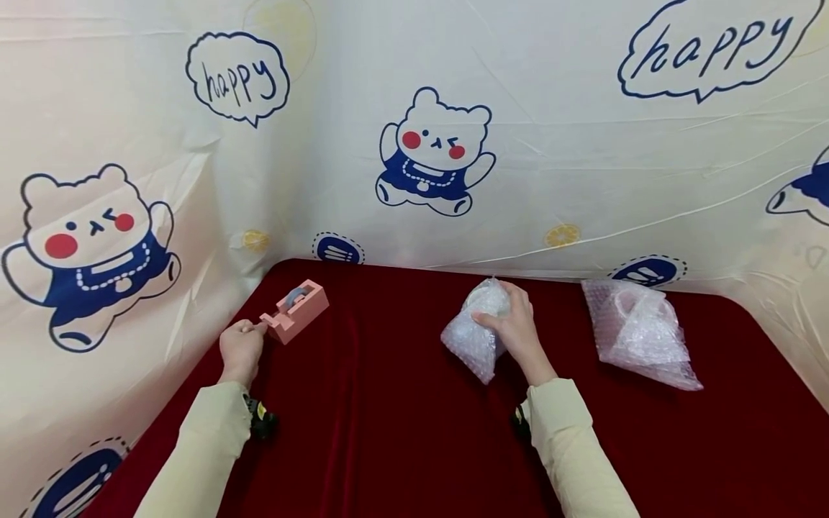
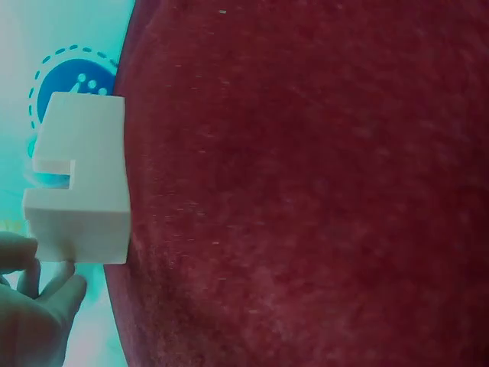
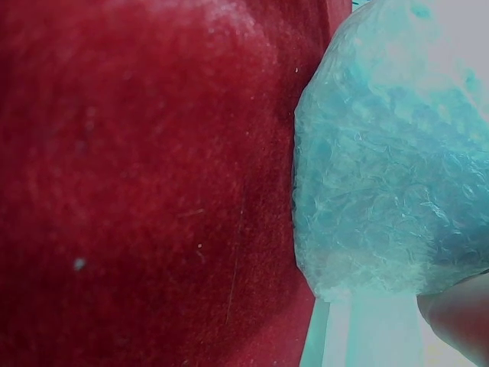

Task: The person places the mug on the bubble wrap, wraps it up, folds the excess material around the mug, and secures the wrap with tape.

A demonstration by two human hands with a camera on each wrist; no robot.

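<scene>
On the left of the head view, a pink tape dispenser [image 1: 301, 316] with a grey-blue roll stands on the red cloth; its body also shows in the left wrist view, the dispenser [image 2: 84, 176] looking pale. My left hand [image 1: 241, 349] has curled fingers at its near, cutter end and pinches there; the tape between them is too thin to make out. My right hand [image 1: 518, 327] grips a bubble-wrapped bundle [image 1: 471, 332], thumb on its near face. A pale rounded shape shows through the wrap. In the right wrist view the bundle [image 3: 390, 176] fills the right side.
A second bubble-wrapped bundle [image 1: 641, 334], with a pale ring-like shape inside, lies right of my right hand. Dark red cloth [image 1: 401, 432] covers the table. Printed white curtain [image 1: 550, 144] hangs along the table's back and sides.
</scene>
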